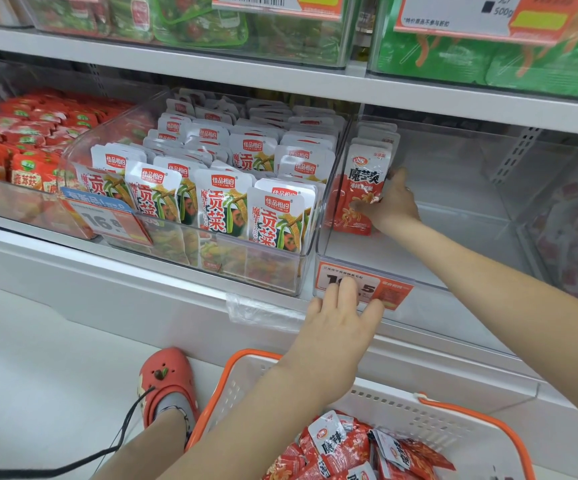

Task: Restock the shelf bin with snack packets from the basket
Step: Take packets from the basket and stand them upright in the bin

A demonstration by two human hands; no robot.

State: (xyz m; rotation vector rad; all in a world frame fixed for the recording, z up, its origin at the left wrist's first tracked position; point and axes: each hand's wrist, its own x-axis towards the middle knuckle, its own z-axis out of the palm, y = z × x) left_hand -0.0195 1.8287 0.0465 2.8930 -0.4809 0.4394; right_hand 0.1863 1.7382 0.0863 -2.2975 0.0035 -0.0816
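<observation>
Red packets [362,188] in right grip [393,202], seemingly.

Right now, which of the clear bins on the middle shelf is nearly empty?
The rightmost clear bin, where the right hand holds red packets against its left wall. The bins to its left are packed full.

Packets [363,188] upright at left wall inside shelf bin [453,271]; basket [419,417] on floor below, before shelf
</observation>
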